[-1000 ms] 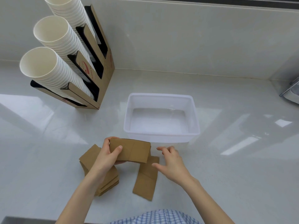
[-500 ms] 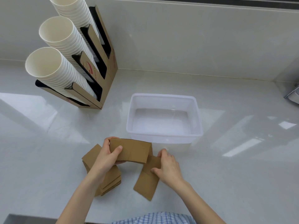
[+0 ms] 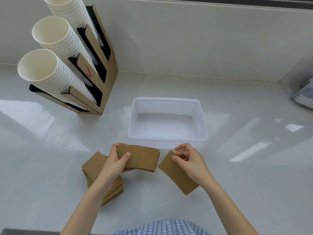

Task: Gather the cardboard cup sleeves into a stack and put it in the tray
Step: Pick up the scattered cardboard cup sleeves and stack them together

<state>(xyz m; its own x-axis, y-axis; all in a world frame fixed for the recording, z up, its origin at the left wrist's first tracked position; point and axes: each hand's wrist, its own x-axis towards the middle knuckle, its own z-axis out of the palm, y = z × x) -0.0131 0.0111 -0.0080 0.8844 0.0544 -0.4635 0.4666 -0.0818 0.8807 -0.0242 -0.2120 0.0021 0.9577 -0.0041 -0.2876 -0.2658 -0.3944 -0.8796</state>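
Observation:
My left hand (image 3: 115, 162) grips a small stack of flat brown cardboard cup sleeves (image 3: 140, 157), held level just in front of the white plastic tray (image 3: 167, 100). Under my left forearm a pile of more sleeves (image 3: 94, 167) lies on the counter. My right hand (image 3: 189, 160) pinches the top edge of a single sleeve (image 3: 176, 175), lifted off the counter and tilted, to the right of the held stack. The tray holds nothing.
A cardboard cup dispenser (image 3: 101, 68) with three slanted columns of white paper cups (image 3: 50, 70) stands at the back left. The white wall runs along the back. A metal object (image 3: 304, 97) shows at the right edge.
My right hand has closed on the single sleeve that lay on the counter and lifted it up and to the right. My left hand keeps its stack in place.

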